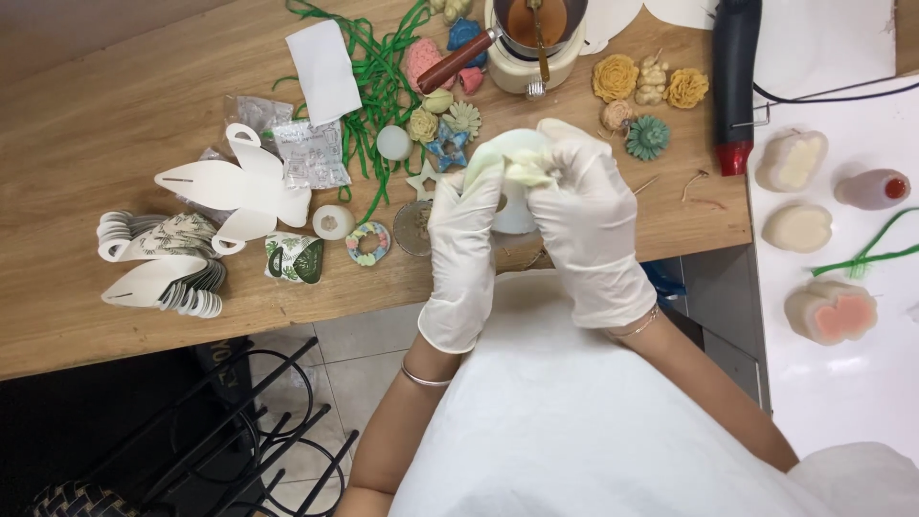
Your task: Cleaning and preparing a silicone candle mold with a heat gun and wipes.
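Gloves of thin white latex cover both hands above the edge of a wooden table [115, 115]. The left hand [466, 239] and the right hand [586, 225] are both curled shut around one soft, pale cream mould [512, 163], squeezing and bending its rubbery rim between fingers and thumbs, just over the table's front edge. Under it lies a pale round piece, mostly hidden.

Small moulded wax shapes lie about: a yellow rose [614, 77], a teal flower [647, 137], a blue star [448, 148], a smooth white ball [393, 143] and a pastel ring [368, 242]. Thin green ribbon [378, 72] lies tangled beside a cream melting pot [536, 38] with a brown wooden handle. At the left sit flat white card cut-outs [235, 187] with rounded lobes, some stacked. On the glossy white surface at the right stand three lumpy cream moulds [799, 228].
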